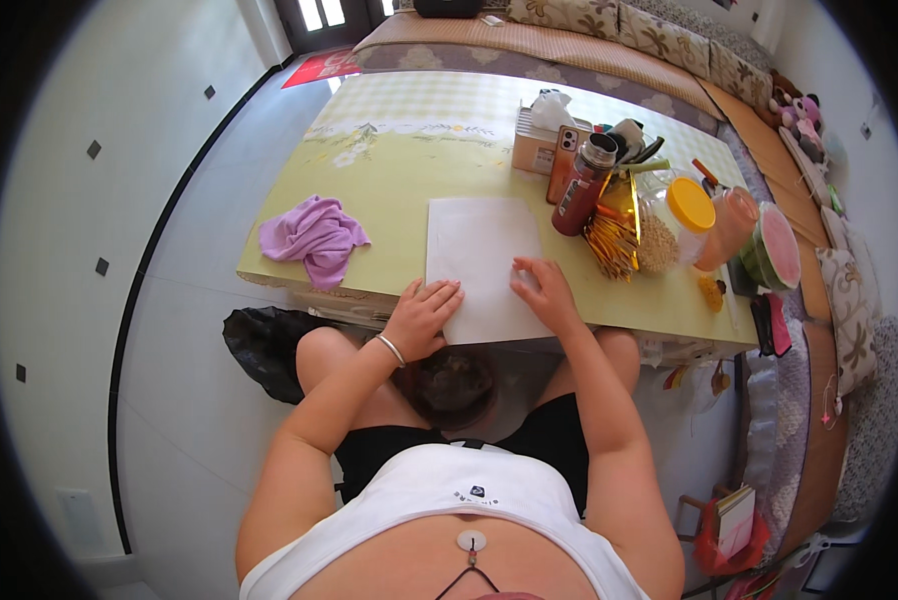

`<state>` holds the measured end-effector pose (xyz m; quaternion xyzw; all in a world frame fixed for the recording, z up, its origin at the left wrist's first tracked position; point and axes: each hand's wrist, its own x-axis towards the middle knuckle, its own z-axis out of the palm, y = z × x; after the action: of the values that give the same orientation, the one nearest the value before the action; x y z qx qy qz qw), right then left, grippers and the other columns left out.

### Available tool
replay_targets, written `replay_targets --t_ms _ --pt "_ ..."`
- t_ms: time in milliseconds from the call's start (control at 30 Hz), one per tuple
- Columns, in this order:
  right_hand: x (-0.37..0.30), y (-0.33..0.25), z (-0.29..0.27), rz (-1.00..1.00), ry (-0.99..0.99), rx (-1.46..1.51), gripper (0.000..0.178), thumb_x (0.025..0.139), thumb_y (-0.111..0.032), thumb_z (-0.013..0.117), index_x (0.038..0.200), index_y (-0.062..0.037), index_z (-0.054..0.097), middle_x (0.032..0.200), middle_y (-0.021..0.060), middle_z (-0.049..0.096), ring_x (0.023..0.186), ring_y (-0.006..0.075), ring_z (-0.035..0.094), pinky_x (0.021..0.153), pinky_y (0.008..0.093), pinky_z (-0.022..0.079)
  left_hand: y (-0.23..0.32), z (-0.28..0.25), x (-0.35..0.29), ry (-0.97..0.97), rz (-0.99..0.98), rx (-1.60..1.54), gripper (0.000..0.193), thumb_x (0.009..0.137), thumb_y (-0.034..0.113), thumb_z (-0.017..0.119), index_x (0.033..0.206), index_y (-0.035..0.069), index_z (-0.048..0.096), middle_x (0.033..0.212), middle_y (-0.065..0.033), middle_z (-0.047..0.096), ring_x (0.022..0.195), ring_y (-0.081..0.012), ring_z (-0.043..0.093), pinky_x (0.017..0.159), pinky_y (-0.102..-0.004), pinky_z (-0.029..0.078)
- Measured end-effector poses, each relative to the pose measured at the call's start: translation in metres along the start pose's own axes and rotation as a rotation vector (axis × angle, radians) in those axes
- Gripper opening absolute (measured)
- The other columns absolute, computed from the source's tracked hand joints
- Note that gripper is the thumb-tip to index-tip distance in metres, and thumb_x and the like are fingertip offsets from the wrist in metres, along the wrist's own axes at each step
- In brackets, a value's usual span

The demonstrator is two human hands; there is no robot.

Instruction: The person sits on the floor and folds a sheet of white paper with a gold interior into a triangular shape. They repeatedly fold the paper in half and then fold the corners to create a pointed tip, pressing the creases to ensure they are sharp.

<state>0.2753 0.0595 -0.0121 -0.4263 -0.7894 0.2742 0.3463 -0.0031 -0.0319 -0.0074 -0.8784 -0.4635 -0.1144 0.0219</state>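
Note:
A white sheet of paper (484, 240) lies flat near the front edge of the table, its near edge close to my lap. Resting across its lower left edge is my left hand (424, 315), palm down with the fingers stretched out. At the paper's right edge, my right hand (546, 293) touches down with its fingers slightly bent and apart. Neither hand grips anything. To the left of the paper a crumpled purple cloth (315, 238) sits on the table. A dark red thermos bottle (581, 190) stands beyond my right hand, with its top facing up.
The table (389, 160) has a yellow-green cover. Crowding its right side are a tissue box (535, 145), a phone (566, 152), a yellow-lidded jar (691, 205), a bundle of thin sticks (611, 240) and a pink-topped container (772, 248). A black bag (264, 350) hangs beside my left knee.

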Motion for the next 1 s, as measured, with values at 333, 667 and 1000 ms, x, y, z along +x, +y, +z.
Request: replay_targets --t_ms 333,667,1000 --pt "-0.052 0.021 -0.033 -0.124 -0.119 -0.194 0.061 0.073 -0.017 0.083 0.129 -0.0059 0.062 0.141 0.0170 0.056 0.136 0.0351 0.047 0.112 0.0449 0.037 -0.033 0.031 0.016 0.465 -0.245 -0.808 0.012 0.085 0.013 0.074 0.082 0.002 0.071 0.089 -0.0122 0.069 0.100 -0.0318 0.065 0.091 -0.0400 0.050" --pt "-0.008 0.035 -0.002 0.170 0.191 0.137 0.018 0.085 -0.019 0.075 0.088 -0.0017 0.074 0.120 0.0138 0.070 0.114 0.0305 0.061 0.099 0.0395 0.045 -0.029 0.035 0.037 0.622 -0.493 -0.711 0.020 0.086 0.018 0.074 0.077 0.001 0.067 0.072 -0.0131 0.062 0.082 -0.0302 0.061 0.075 -0.0411 0.049" --pt "0.002 0.015 0.026 0.206 0.447 -0.338 0.027 0.082 -0.021 0.076 0.067 -0.0027 0.063 0.119 0.0124 0.070 0.111 0.0329 0.059 0.096 0.0418 0.047 -0.027 0.039 0.046 0.555 -0.643 -0.457 0.053 0.080 0.015 0.073 0.127 -0.003 0.057 0.070 -0.0035 0.060 0.084 -0.0262 0.058 0.085 -0.0441 0.043"
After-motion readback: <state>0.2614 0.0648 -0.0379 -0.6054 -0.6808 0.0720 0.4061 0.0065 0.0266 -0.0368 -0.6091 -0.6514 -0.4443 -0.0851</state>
